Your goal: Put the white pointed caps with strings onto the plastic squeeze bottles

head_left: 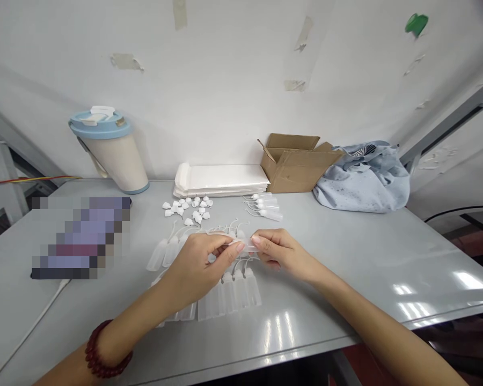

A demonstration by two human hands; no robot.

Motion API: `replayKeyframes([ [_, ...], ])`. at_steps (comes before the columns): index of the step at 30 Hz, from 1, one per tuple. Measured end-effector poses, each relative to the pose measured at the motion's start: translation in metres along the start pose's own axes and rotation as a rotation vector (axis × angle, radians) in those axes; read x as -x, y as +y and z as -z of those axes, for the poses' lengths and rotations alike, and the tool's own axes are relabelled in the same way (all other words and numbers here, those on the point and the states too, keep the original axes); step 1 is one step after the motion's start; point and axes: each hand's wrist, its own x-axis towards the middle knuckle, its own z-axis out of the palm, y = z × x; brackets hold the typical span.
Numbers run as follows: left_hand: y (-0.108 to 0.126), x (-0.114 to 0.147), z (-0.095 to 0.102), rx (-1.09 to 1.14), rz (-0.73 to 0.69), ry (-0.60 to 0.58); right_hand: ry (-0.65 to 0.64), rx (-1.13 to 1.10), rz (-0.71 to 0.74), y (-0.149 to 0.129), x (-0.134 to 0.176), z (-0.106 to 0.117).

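Observation:
Both hands meet over the middle of the table around a small translucent squeeze bottle (248, 247), mostly covered by fingers. My left hand (209, 257) is closed, pinching it between thumb and fingers. From the other side my right hand (280, 249) grips its end with thumb and forefinger. Beneath and around my left hand lie rows of similar translucent bottles (227, 295) with thin curved tubes on their tops; my wrist and forearm hide some. Beyond the hands is a loose group of small white caps (196, 216). Several more tubed bottles (270, 215) lie behind my right hand.
Against the wall stand a stack of white padded envelopes (225, 179), an opened cardboard box (298, 169) and a bundled light-blue cloth (366, 182). At the left are a beige tumbler (115, 161) with a blue lid and a blurred-out phone (82, 236) on a white cable (32, 329).

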Motion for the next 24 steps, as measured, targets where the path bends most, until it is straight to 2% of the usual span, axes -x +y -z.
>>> replayKeyframes([
  [8, -0.002, 0.002, -0.002, -0.056, -0.172, 0.064, -0.058, -0.248, -0.104, -0.001, -0.002, 0.003],
  [12, -0.007, 0.002, -0.007, -0.076, -0.3, 0.119, -0.063, -0.286, -0.161, 0.0, -0.002, 0.005],
  [15, -0.012, 0.002, -0.01, -0.09, -0.343, 0.134, -0.017, -0.271, -0.143, 0.0, -0.003, 0.005],
  [17, -0.014, 0.001, -0.01, -0.08, -0.293, 0.114, 0.014, -0.23, -0.116, -0.001, -0.005, 0.005],
  [22, -0.012, 0.001, -0.006, 0.009, 0.03, 0.002, 0.048, -0.057, -0.064, -0.001, -0.007, 0.006],
  [24, -0.009, 0.002, -0.004, 0.053, 0.117, -0.038, 0.042, -0.03, -0.06, -0.001, -0.006, 0.006],
])
